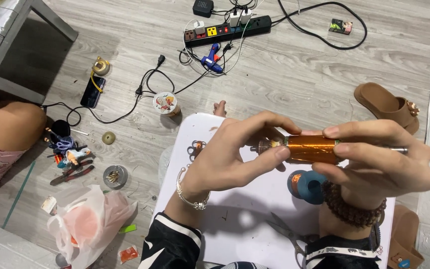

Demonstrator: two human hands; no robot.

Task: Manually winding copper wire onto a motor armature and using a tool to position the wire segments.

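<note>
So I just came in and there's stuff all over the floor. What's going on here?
A person sits over a white board and holds a cylinder wound with copper-coloured wire in both hands. The left hand pinches its end cap, and the right hand grips the body, from which a metal rod sticks out. A blue spool and scissors lie on the board. On the floor are a power strip, a blue glue gun and pliers.

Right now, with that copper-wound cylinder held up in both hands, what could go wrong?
The thin wire on the copper coil might snag or loosen, since the left hand and right hand pinch it in mid-air. If it slips, it could drop onto the white board near the scissors and the blue spool. Cables from the power strip trail across the floor and could trip someone.
</note>
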